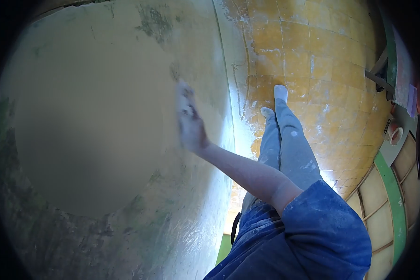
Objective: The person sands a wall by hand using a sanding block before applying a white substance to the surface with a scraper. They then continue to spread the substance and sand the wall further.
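The right hand (190, 122), covered in white dust, lies flat with fingers together against the pale yellow wall (102, 116), near its edge where the orange tiled floor (322, 74) begins, and whether it holds anything I cannot tell; the left hand is not visible.

place: room under renovation | evidence: patchy plastered wall (102, 116), dust-spattered yellow tiled floor (322, 70)
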Tool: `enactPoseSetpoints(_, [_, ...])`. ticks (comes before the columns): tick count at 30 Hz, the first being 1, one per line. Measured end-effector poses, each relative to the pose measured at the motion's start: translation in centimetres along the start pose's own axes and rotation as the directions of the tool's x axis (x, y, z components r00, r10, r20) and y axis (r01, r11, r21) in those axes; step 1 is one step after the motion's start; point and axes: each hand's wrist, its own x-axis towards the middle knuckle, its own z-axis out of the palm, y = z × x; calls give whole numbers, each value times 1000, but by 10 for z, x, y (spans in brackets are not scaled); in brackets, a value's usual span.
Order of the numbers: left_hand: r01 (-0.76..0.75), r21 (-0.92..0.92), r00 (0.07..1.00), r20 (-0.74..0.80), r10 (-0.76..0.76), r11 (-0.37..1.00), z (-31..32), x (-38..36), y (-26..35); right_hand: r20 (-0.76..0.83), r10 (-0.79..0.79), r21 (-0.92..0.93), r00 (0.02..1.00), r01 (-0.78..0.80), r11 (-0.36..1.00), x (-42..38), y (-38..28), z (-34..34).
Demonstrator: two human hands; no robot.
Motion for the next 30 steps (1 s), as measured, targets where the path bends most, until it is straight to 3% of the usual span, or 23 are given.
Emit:
enactPoseSetpoints(1, [-9, 16, 1000, 3, 9, 1000, -1, -3, -1, 57, 239, 275, 969, -245, 930, -22, 53, -27])
enactPoseSetpoints(2, [-16, 32, 1000, 4, 16, 999, -2, -7, -2, 61, 241, 274, 969, -248, 929, -30, 66, -38])
enactPoseSetpoints(6, [-26, 100, 1000, 2, 26, 995, -10, -19, -4, -178, 380, -195, 908, -411, 890, -52, 92, -64])
enactPoseSetpoints(10, [-51, 174, 998, -20, 55, 983, -9, -43, -15, -321, 483, -97, 814, -536, 838, -11, 111, -69])
enactPoseSetpoints(12, [-64, 205, 997, -21, 69, 977, -11, -55, -21, -397, 670, 9, 627, -727, 686, 1, 94, -73])
enactPoseSetpoints(13, [-71, 220, 997, -18, 77, 973, -13, -62, -23, -394, 670, 5, 629, -728, 685, -4, 96, -80])
enactPoseSetpoints(15, [-83, 251, 996, -6, 88, 964, -18, -72, -25, -346, 799, 162, 492, -807, 567, -10, 98, -95])
enactPoseSetpoints(16, [-87, 268, 996, 3, 90, 960, -21, -74, -25, -339, 799, 161, 497, -806, 570, -20, 109, -103])
enactPoseSetpoints(18, [-83, 282, 996, 12, 83, 956, -19, -66, -22, -333, 732, -61, 594, -788, 612, -50, 133, -118])
enactPoseSetpoints(19, [-161, 632, 985, 157, 78, 758, -16, -56, -21, -337, 731, -56, 594, -787, 614, -63, 141, -123])
enactPoseSetpoints(20, [-264, 861, 958, 286, 15, 435, -15, -45, -21, -334, 697, -147, 634, -766, 626, -75, 150, -127])
enactPoseSetpoints(21, [-375, 926, 921, 377, -96, 44, -16, -35, -22, -325, 665, -237, 673, -738, 632, -81, 156, -130])
enactPoseSetpoints(22, [-473, 813, 880, 412, -237, -340, -18, -25, -24, -326, 665, -234, 672, -739, 632, -79, 160, -130])
enactPoseSetpoints(23, [-538, 542, 842, 383, -380, -646, -22, -15, -27, -287, 698, 24, 656, -723, 690, -75, 165, -126])
enactPoseSetpoints(24, [-557, 165, 816, 293, -499, -814, -26, -5, -30, -240, 723, 283, 648, -665, 691, -72, 170, -120])
enactPoseSetpoints(25, [-530, -248, 804, 158, -574, -811, -31, 5, -32, -198, 693, 432, 694, -572, 697, -61, 170, -94])
enactPoseSetpoints(26, [-535, -247, 802, 151, -578, -808, -47, 12, -50, -167, 653, 574, 738, -466, 673, -49, 161, -69])
enactPoseSetpoints(27, [-108, -215, 887, 419, -192, -971, -69, 15, -83, -172, 660, 578, 732, -467, 669, -43, 136, -66])
enactPoseSetpoints(28, [328, -66, 745, 631, 215, -943, -82, 15, -100, -197, 432, 272, 880, -374, 887, -53, 106, -40])
enactPoseSetpoints(29, [328, -71, 750, 626, 214, -942, -72, 12, -85, -126, 184, -57, 975, -192, 980, -62, 74, -30])
enactPoseSetpoints(30, [-62, -218, 902, 405, -148, -974, -51, 8, -57, 29, -45, -355, 999, 53, 933, -56, 42, -31])
